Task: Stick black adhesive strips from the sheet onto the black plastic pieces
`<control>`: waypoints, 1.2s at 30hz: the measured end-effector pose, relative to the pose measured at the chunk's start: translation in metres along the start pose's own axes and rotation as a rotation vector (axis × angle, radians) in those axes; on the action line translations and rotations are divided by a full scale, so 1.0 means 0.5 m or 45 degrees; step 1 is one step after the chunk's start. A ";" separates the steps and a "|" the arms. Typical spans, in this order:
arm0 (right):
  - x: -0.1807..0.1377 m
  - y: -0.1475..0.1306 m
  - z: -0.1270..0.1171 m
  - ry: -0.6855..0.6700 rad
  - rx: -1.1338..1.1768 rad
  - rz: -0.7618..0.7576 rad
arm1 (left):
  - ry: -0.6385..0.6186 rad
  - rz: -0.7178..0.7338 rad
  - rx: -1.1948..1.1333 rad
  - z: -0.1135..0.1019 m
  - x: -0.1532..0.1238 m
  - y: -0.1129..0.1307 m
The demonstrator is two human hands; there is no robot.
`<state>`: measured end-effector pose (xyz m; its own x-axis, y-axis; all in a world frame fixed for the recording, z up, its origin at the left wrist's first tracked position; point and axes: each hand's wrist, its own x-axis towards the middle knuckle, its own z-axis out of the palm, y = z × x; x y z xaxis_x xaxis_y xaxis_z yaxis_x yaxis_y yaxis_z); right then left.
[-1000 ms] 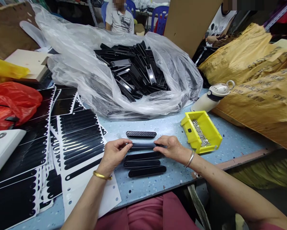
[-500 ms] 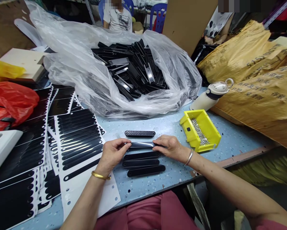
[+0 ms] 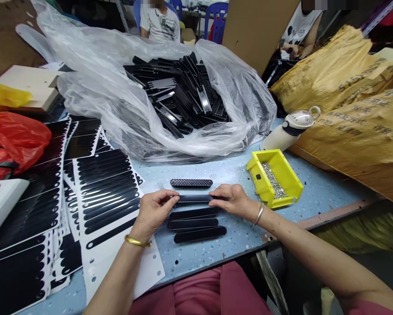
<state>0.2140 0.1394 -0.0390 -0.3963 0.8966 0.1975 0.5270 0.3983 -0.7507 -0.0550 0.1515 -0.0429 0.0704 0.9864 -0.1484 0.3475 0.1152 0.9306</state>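
My L hand [image 3: 153,213] & R hand [image 3: 234,202], pinched nearly closed, have a blk strip [image 3: 194,199] by its ends. 3 blk bars [image 3: 193,224] near side, patterned bar [image 3: 191,183] far side, yellow bin [image 3: 286,171] right.

Held strip [image 3: 193,199]: was black with a bluish sheen
Latticed bar [image 3: 191,183]: was black, criss-crossed in diamonds
Three smooth bars [image 3: 193,224]: were plain black
Sticker sheet [image 3: 99,262]: carried black strips [image 3: 106,192] on white
Tabletop [image 3: 244,225]: looked pale blue from where I stood, speckled white and darker
Parts bin [image 3: 291,173]: was bright yellow
Bottle [image 3: 276,141]: showed cream with a navy collar [image 3: 291,128]
Left bangle [image 3: 137,241]: shone gold
Right bangle [image 3: 258,214]: shone silver
Sack [image 3: 347,148]: was mustard-tan, printed with dark characters [image 3: 362,111]
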 end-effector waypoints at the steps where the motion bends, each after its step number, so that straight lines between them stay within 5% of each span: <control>1: -0.002 0.001 0.000 -0.005 -0.025 -0.036 | 0.001 0.000 0.003 0.000 0.000 -0.001; 11: -0.006 0.007 0.000 -0.014 -0.148 -0.231 | 0.022 0.020 0.014 0.002 0.001 0.000; 28: 0.003 -0.013 0.002 0.047 0.180 0.362 | 0.011 -0.005 -0.012 0.000 0.000 0.009; 36: 0.000 -0.023 0.006 0.090 0.214 0.341 | 0.011 0.038 0.011 0.000 -0.001 0.018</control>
<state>0.2060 0.1342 -0.0324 -0.2044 0.9787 0.0178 0.4719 0.1145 -0.8742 -0.0518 0.1519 -0.0347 0.0729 0.9903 -0.1179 0.3531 0.0849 0.9317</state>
